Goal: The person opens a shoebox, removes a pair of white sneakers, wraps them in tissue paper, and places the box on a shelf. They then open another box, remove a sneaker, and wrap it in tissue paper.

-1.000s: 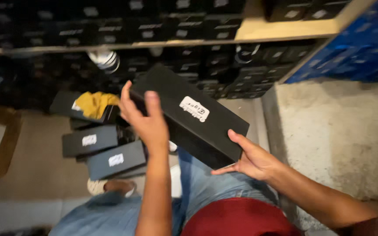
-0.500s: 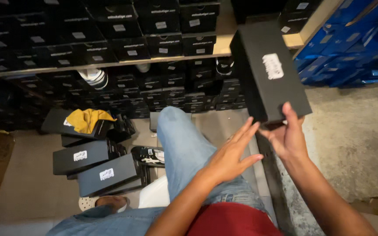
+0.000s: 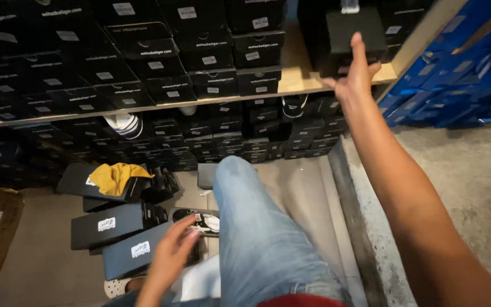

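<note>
Black box [image 3: 354,28] — top edge cropped
</note>
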